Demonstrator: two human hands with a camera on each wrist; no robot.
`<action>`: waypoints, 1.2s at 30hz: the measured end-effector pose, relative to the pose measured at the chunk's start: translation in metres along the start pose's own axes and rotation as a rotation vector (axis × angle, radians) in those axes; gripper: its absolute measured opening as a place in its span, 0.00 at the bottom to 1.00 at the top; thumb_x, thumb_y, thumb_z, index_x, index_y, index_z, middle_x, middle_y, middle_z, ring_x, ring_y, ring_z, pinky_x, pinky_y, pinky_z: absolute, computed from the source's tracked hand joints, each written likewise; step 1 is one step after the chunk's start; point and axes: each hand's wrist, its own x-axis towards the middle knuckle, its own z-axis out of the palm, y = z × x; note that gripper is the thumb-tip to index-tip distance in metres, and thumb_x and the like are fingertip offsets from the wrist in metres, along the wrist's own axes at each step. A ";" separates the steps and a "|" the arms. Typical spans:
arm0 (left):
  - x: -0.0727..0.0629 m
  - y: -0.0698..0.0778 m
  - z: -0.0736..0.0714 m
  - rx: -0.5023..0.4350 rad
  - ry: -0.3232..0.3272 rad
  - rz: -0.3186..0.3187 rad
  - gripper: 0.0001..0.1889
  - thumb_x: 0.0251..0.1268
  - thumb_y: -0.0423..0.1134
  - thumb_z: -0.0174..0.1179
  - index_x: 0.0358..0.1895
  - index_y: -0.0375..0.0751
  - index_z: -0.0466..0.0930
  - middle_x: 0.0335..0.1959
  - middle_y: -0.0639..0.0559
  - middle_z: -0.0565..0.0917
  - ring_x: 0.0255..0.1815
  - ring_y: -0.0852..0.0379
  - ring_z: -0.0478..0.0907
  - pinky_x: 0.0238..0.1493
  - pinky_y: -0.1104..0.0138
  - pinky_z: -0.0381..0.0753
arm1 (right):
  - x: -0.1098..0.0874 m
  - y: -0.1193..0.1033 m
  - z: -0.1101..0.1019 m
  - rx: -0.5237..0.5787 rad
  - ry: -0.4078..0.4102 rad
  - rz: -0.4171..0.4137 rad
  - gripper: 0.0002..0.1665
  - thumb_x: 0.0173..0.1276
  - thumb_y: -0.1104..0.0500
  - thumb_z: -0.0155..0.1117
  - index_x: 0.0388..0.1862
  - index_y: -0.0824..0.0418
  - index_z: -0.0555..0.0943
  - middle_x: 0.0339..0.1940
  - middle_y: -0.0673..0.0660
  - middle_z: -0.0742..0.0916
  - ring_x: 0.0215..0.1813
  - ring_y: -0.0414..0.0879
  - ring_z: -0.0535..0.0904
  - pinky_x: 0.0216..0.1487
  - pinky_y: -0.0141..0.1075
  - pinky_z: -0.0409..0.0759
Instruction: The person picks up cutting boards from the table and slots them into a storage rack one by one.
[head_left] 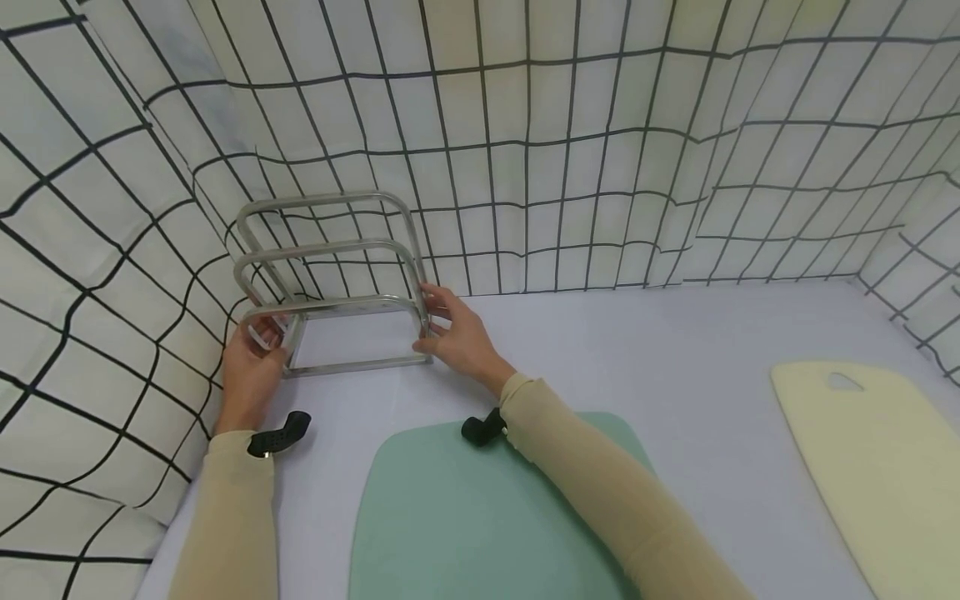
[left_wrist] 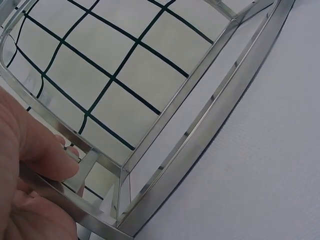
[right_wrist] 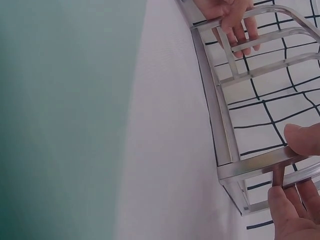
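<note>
Curling round its ends, the left hand (head_left: 251, 367) and right hand (head_left: 465, 337) are holding a silver metal three-hoop rack (head_left: 337, 307) left of frame centre; it could tip if one is pulling harder.

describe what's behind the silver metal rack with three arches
Through the silver metal rack, a white, dark-gridded sheet is visible behind it. The rack's framework covers narrow strips of that sheet; anything beyond the sheet is hidden.

The rack (head_left: 352, 305) is on the table (head_left: 712, 350), behind and left of one board (head_left: 480, 517), another board (head_left: 885, 467) lying farther right
</note>
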 end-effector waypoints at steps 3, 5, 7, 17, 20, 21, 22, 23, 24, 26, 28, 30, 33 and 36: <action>-0.001 -0.001 -0.001 -0.020 0.011 0.019 0.31 0.73 0.28 0.48 0.75 0.56 0.63 0.59 0.63 0.70 0.62 0.64 0.67 0.52 0.80 0.71 | 0.000 0.000 0.001 -0.005 -0.004 -0.002 0.53 0.60 0.72 0.73 0.81 0.46 0.64 0.74 0.59 0.75 0.80 0.53 0.71 0.75 0.38 0.76; -0.001 0.000 -0.001 -0.033 0.008 0.027 0.29 0.72 0.27 0.48 0.73 0.54 0.64 0.55 0.64 0.68 0.59 0.63 0.67 0.48 0.81 0.70 | -0.001 0.000 0.001 -0.006 -0.002 -0.003 0.53 0.60 0.72 0.73 0.81 0.46 0.63 0.74 0.59 0.75 0.80 0.53 0.71 0.75 0.38 0.76; 0.000 0.002 0.000 -0.038 0.003 0.034 0.28 0.72 0.26 0.48 0.72 0.52 0.64 0.54 0.64 0.67 0.58 0.62 0.66 0.48 0.80 0.69 | -0.001 0.000 0.000 -0.007 0.002 -0.001 0.53 0.60 0.72 0.73 0.81 0.46 0.64 0.74 0.59 0.75 0.80 0.53 0.71 0.75 0.38 0.76; -0.002 0.000 0.001 -0.001 -0.010 0.069 0.24 0.73 0.29 0.49 0.68 0.51 0.65 0.51 0.63 0.65 0.56 0.61 0.65 0.45 0.77 0.70 | 0.000 0.003 -0.004 -0.005 0.001 0.010 0.53 0.60 0.72 0.74 0.80 0.45 0.64 0.73 0.58 0.76 0.79 0.52 0.71 0.75 0.38 0.76; -0.002 0.000 0.002 -0.021 -0.020 0.089 0.24 0.73 0.27 0.49 0.67 0.53 0.65 0.51 0.63 0.65 0.55 0.62 0.65 0.45 0.78 0.70 | 0.000 0.004 -0.006 -0.008 0.001 0.012 0.53 0.59 0.72 0.75 0.80 0.45 0.65 0.73 0.58 0.76 0.79 0.52 0.71 0.74 0.38 0.76; -0.002 0.000 0.002 -0.030 -0.026 0.095 0.25 0.73 0.26 0.48 0.67 0.53 0.65 0.51 0.63 0.65 0.55 0.62 0.65 0.45 0.78 0.70 | 0.000 0.004 -0.006 -0.009 0.001 0.012 0.53 0.59 0.71 0.75 0.80 0.45 0.65 0.73 0.58 0.76 0.79 0.52 0.71 0.74 0.38 0.76; -0.002 0.000 0.003 -0.035 -0.029 0.099 0.25 0.72 0.26 0.48 0.67 0.52 0.65 0.51 0.63 0.65 0.55 0.62 0.65 0.45 0.78 0.70 | 0.000 0.003 -0.007 -0.009 0.001 0.012 0.53 0.59 0.71 0.75 0.80 0.45 0.65 0.73 0.58 0.76 0.79 0.52 0.71 0.74 0.38 0.77; -0.002 0.000 0.003 -0.038 -0.035 0.100 0.25 0.73 0.26 0.48 0.67 0.53 0.65 0.51 0.63 0.65 0.55 0.62 0.65 0.45 0.78 0.69 | -0.001 0.003 -0.007 -0.009 0.001 0.013 0.53 0.59 0.71 0.75 0.80 0.45 0.65 0.73 0.58 0.76 0.79 0.52 0.71 0.74 0.38 0.77; -0.002 0.000 0.003 -0.037 -0.039 0.099 0.24 0.73 0.26 0.48 0.67 0.53 0.65 0.51 0.63 0.65 0.56 0.62 0.65 0.45 0.78 0.69 | -0.001 0.003 -0.008 -0.009 0.001 0.015 0.53 0.59 0.71 0.75 0.80 0.45 0.65 0.74 0.58 0.76 0.79 0.53 0.71 0.74 0.38 0.77; -0.002 0.000 0.003 -0.035 -0.043 0.098 0.24 0.73 0.27 0.49 0.67 0.52 0.64 0.51 0.62 0.64 0.55 0.62 0.65 0.44 0.78 0.69 | -0.002 0.002 -0.009 -0.013 0.002 0.015 0.53 0.59 0.71 0.75 0.80 0.45 0.65 0.74 0.58 0.76 0.79 0.53 0.71 0.74 0.38 0.77; -0.002 0.000 0.004 -0.032 -0.044 0.092 0.23 0.73 0.27 0.49 0.67 0.51 0.64 0.51 0.62 0.64 0.55 0.62 0.65 0.44 0.77 0.69 | -0.002 0.002 -0.010 -0.018 0.005 0.016 0.53 0.59 0.71 0.75 0.80 0.45 0.65 0.74 0.58 0.76 0.79 0.53 0.71 0.74 0.38 0.77; -0.002 0.000 0.004 -0.023 -0.044 0.086 0.24 0.73 0.28 0.49 0.67 0.52 0.64 0.51 0.62 0.65 0.55 0.62 0.65 0.44 0.77 0.69 | -0.003 0.002 -0.010 -0.024 0.008 0.017 0.53 0.59 0.71 0.74 0.80 0.46 0.65 0.74 0.58 0.76 0.79 0.53 0.71 0.74 0.39 0.77; -0.003 0.000 0.004 -0.012 -0.046 0.086 0.24 0.74 0.28 0.50 0.68 0.53 0.65 0.51 0.63 0.66 0.55 0.62 0.65 0.44 0.77 0.70 | -0.004 0.001 -0.011 -0.028 0.012 0.018 0.53 0.59 0.71 0.74 0.80 0.46 0.65 0.74 0.58 0.76 0.79 0.53 0.71 0.74 0.39 0.77; -0.003 0.000 0.005 -0.006 -0.048 0.093 0.23 0.74 0.29 0.51 0.67 0.51 0.65 0.50 0.62 0.66 0.53 0.63 0.65 0.43 0.76 0.70 | -0.004 0.001 -0.012 -0.035 0.016 0.024 0.53 0.59 0.71 0.74 0.80 0.45 0.64 0.74 0.58 0.76 0.79 0.53 0.71 0.74 0.39 0.77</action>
